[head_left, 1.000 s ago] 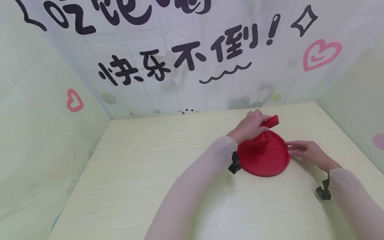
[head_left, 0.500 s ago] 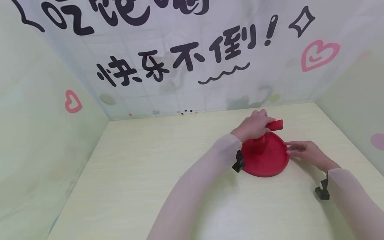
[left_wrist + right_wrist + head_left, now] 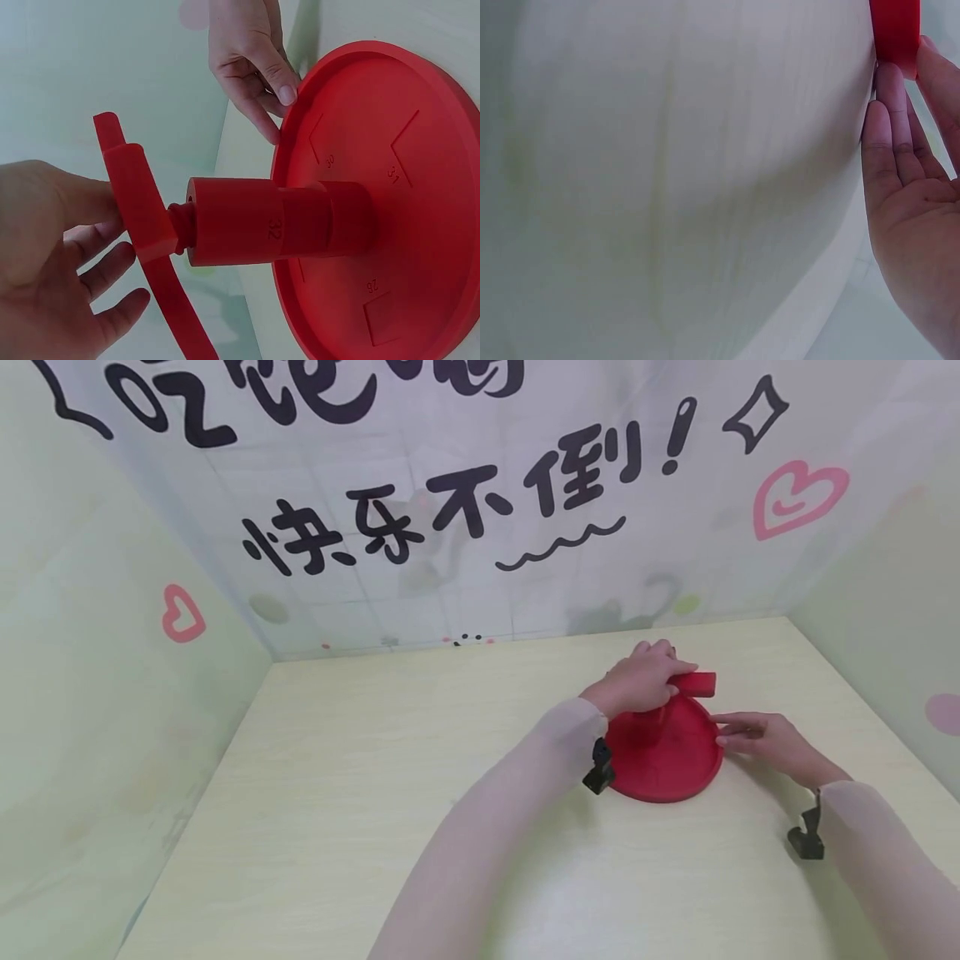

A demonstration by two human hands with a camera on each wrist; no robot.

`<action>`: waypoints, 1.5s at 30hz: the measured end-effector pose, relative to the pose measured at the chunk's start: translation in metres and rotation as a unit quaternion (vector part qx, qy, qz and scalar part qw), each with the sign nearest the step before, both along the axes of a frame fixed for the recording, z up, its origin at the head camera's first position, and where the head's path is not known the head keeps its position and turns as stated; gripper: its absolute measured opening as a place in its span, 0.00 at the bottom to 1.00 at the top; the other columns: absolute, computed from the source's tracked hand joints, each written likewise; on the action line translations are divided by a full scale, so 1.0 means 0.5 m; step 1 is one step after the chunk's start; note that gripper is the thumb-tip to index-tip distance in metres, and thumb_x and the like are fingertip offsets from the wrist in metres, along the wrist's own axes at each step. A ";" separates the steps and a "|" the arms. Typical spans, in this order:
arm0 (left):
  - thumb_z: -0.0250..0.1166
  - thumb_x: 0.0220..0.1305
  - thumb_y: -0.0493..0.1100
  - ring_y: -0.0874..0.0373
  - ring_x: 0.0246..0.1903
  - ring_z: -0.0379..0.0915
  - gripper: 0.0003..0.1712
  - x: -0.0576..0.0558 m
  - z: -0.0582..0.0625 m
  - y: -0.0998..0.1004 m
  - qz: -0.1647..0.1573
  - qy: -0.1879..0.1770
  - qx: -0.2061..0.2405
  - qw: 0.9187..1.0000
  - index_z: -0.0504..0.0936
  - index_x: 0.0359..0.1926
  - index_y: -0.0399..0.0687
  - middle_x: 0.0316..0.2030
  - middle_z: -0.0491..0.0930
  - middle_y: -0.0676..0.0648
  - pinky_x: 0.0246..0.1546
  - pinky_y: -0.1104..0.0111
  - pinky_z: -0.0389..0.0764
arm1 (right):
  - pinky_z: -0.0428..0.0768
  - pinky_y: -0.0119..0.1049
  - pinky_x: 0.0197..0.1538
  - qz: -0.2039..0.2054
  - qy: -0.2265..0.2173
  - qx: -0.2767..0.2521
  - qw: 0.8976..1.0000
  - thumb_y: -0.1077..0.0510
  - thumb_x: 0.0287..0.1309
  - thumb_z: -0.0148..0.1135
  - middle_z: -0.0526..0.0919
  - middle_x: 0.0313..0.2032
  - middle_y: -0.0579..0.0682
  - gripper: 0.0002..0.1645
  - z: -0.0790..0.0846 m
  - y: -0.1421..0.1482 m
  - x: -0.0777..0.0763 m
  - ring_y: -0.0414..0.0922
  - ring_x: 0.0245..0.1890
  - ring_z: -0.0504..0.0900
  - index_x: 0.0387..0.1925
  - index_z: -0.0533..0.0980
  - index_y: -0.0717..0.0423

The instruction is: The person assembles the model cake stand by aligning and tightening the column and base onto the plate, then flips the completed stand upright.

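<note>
A red round base (image 3: 667, 772) with a raised rim lies on the table, numbers and angled lines marked on its face. From its middle rises a stepped red post (image 3: 232, 221) marked 32. A short red threaded screw (image 3: 181, 225) joins the post's top to a red bar-shaped handle (image 3: 139, 195). My left hand (image 3: 637, 682) holds this handle from its far side, thumb and fingertips against it. At the base's right edge, my right hand (image 3: 772, 745) pinches the rim, with the thumb on top and the fingers along the outer side.
The pale wooden table (image 3: 337, 793) is bounded by a printed back wall (image 3: 465, 593) with large black characters and pale side walls (image 3: 97, 693). A small black camera mount (image 3: 598, 767) sits on the left wrist, another black mount (image 3: 807, 837) on the right.
The handle has turned clockwise in the head view, its visible end swinging from up-right to nearly level. My left hand has shifted slightly right with it. The right hand stays at the rim.
</note>
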State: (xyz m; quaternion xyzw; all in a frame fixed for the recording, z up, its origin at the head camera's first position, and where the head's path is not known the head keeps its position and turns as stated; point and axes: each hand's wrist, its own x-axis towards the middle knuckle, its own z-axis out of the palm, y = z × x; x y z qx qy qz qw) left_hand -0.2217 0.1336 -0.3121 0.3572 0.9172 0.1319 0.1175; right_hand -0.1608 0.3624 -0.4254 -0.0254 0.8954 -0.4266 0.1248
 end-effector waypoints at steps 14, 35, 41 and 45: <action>0.64 0.57 0.38 0.69 0.36 0.65 0.21 -0.004 -0.002 0.012 0.024 -0.067 0.087 0.994 0.79 0.53 0.58 0.39 0.72 0.58 0.30 0.82 0.71 | 0.76 0.33 0.42 0.000 0.003 -0.007 1.000 0.46 0.57 0.60 0.75 0.51 0.64 0.37 -0.004 0.006 0.001 0.58 0.50 0.75 0.62 0.64 0.63; 0.65 0.57 0.41 0.69 0.46 0.62 0.23 0.007 -0.022 -0.002 -0.020 -0.035 0.079 0.996 0.76 0.56 0.54 0.49 0.72 0.57 0.34 0.84 0.70 | 0.77 0.33 0.40 -0.005 0.001 0.006 1.000 0.49 0.56 0.61 0.76 0.50 0.64 0.37 -0.002 0.001 -0.002 0.58 0.49 0.75 0.60 0.64 0.67; 0.68 0.54 0.46 0.70 0.41 0.63 0.23 0.026 -0.022 -0.016 0.035 0.004 0.105 0.994 0.78 0.53 0.58 0.44 0.72 0.58 0.30 0.84 0.70 | 0.77 0.34 0.41 -0.005 -0.004 0.001 1.000 0.48 0.56 0.61 0.75 0.50 0.64 0.38 -0.005 0.003 -0.003 0.59 0.49 0.74 0.61 0.63 0.67; 0.70 0.51 0.47 0.70 0.37 0.64 0.22 0.045 -0.028 -0.035 0.087 0.010 0.144 0.986 0.80 0.50 0.57 0.40 0.72 0.57 0.26 0.83 0.70 | 0.78 0.33 0.40 -0.005 -0.004 0.006 1.000 0.48 0.56 0.61 0.75 0.50 0.64 0.38 -0.004 0.005 -0.004 0.59 0.49 0.74 0.61 0.63 0.67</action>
